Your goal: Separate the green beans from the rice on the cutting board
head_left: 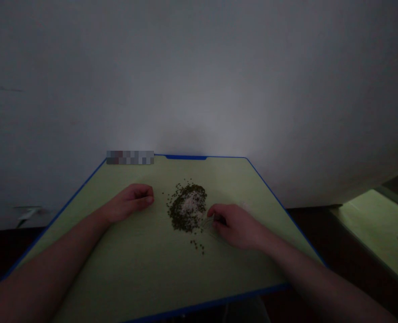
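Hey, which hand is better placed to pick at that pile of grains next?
Probably the right hand: its fingers sit right beside the edge of the grain pile, while the left hand rests across a wider gap on the other side.

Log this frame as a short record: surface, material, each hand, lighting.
Surface: pale table with blue edging
Material: heap of dark grains with pale grains on top; some dark ones scattered around
Left hand: fingers curled, apart from the heap; nothing visible in it
Right hand: fingers curled, beside the heap; faint see-through item at the fingertips, too dim to identify
Lighting: dim
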{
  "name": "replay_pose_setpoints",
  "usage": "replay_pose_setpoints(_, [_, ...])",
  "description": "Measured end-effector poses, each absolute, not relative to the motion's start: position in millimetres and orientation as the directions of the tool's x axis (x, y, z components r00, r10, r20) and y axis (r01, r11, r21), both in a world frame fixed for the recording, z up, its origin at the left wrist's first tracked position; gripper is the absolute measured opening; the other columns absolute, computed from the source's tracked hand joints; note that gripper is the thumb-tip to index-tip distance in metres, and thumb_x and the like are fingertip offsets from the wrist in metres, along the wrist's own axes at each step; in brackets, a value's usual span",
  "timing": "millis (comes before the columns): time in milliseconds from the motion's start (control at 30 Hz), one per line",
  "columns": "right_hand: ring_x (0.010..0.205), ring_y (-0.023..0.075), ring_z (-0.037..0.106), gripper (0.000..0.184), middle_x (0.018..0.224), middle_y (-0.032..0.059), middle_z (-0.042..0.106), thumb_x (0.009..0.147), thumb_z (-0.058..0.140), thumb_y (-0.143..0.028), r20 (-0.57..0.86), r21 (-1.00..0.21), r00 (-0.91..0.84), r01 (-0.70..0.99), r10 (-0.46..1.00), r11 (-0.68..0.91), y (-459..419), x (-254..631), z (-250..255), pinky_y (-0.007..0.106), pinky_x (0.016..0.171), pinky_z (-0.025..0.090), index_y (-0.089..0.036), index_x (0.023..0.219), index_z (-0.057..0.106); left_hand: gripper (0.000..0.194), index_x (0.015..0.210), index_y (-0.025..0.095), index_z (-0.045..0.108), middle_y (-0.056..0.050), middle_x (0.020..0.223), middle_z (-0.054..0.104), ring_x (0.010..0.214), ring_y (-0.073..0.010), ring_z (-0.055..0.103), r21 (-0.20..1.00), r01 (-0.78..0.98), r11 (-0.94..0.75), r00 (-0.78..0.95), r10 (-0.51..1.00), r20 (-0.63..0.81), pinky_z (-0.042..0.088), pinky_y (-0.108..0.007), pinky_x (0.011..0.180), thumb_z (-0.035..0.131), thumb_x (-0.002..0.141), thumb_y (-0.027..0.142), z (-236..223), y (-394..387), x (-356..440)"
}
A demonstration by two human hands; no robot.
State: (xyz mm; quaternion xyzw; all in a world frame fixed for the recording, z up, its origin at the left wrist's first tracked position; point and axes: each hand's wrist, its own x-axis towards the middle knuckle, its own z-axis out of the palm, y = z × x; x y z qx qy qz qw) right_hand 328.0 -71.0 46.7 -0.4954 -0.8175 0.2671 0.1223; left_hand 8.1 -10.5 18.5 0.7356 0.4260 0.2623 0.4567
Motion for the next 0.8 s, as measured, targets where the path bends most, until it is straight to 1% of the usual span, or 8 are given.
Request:
replay_pose_setpoints(167, [0.063,0.0127,0.056,0.027,0.072,0.0005,0.066,0.077,0.052,-0.01,-0.059,-0.53,-0.506,0.746,0.861,0.402,-69,324,48,0.023,0.058,0.035,-0.018,0.099,0.065,0.033,0.062,0.016,0.045,0.005,0.054,0.036,0.049,-0.0088,0.034,0.891,0.398,-0.219,0.498,0.867,-0.01,0.028,-0.02,0.045,0.052,0.077,0.045,20,-12,8])
replay_pose_setpoints(367, [0.063,0.0128,0.055,0.03,0.072,0.0008,0.065,0.077,0.051,-0.009,-0.082,-0.541,-0.551,0.724,0.83,0.427,-71,318,52,0.023,0.059,0.036,-0.019,0.101,0.065,0.033,0.06,0.017,0.043,0.005,0.052,0.035,0.047,-0.0084,0.032,0.898,0.377,-0.227,0.514,0.858,0.002,0.027,-0.02,0.044,0.051,0.077,0.044,21,-12,10])
replay_pose_setpoints(467, [0.063,0.0128,0.055,0.029,0.071,0.0006,0.065,0.077,0.05,-0.009,-0.083,-0.535,-0.569,0.718,0.818,0.445,-71,314,52,0.023,0.058,0.036,-0.019,0.1,0.066,0.032,0.06,0.017,0.043,0.005,0.051,0.035,0.047,-0.0086,0.033,0.886,0.385,-0.258,0.52,0.854,0.023,0.027,-0.02,0.043,0.05,0.078,0.043,22,-12,11])
replay_pose_setpoints(633, [0.07,0.0151,0.059,0.032,0.082,0.0026,0.069,0.077,0.05,-0.008,-0.086,-0.503,-0.635,0.693,0.768,0.516,-70,306,55,0.024,0.063,0.039,-0.021,0.101,0.067,0.032,0.061,0.017,0.043,0.005,0.052,0.035,0.047,-0.0085,0.033,0.887,0.392,-0.245,0.515,0.857,0.009,0.027,-0.02,0.044,0.05,0.078,0.044,20,-11,9])
replay_pose_setpoints(800, [0.09,0.0188,0.061,0.031,0.099,0.0045,0.07,0.08,0.051,-0.009,-0.118,-0.497,-0.745,0.617,0.656,0.611,-72,294,61,0.027,0.078,0.042,-0.021,0.103,0.068,0.032,0.062,0.017,0.044,0.005,0.054,0.035,0.049,-0.0089,0.033,0.893,0.384,-0.234,0.508,0.861,0.007,0.028,-0.021,0.045,0.052,0.077,0.044,17,-10,8])
